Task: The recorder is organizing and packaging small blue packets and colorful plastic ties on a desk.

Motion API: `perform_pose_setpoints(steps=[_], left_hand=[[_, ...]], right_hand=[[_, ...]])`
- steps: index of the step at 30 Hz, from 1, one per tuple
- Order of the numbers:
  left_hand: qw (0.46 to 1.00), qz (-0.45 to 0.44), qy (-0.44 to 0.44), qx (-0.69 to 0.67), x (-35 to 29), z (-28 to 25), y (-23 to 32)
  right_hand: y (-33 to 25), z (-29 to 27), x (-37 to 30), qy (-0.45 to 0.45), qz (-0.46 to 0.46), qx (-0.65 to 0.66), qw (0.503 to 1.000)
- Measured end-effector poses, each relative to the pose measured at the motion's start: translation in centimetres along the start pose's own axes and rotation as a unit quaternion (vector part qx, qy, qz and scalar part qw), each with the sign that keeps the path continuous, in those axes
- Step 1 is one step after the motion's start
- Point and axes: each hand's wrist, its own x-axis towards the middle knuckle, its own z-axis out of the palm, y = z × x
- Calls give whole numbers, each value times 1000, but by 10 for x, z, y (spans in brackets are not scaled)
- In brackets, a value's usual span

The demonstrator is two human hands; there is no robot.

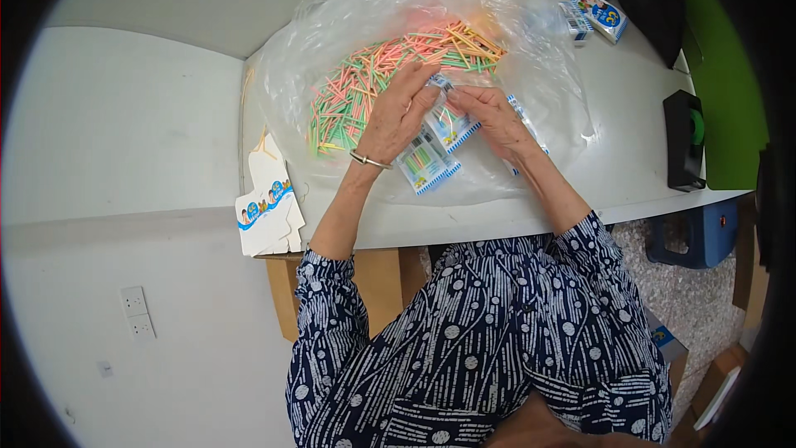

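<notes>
Fingers bent, my left hand and my right hand meet over a large clear plastic bag. Between their fingertips they pinch the upper end of a small clear packet with blue-striped edges. Thin coloured sticks show inside that packet. Another filled packet lies flat just below my left hand. Partly hidden under my right forearm is a further blue-edged packet. Beyond my hands, a heap of thin pink, green and yellow sticks is spread on the bag.
Flat white printed cards lie at the table's left edge. Several small blue-and-white boxes sit at the far right, beside a black bag. A black tape dispenser stands at the right. A blue stool is below the table.
</notes>
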Motion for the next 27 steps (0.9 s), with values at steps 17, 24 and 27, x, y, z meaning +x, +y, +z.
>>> perform_pose_setpoints(steps=[17,24,27], left_hand=[[927,-193,-48,-317,-12,-6,13],[932,-153,7,-327,-22,1,14],[926,-161,-17,-342,-24,0,13]], right_hand=[[-16,8,-17,-65,66,-55,994],[-10,10,-18,-105,86,-65,989],[-13,7,-20,-105,82,-74,988]])
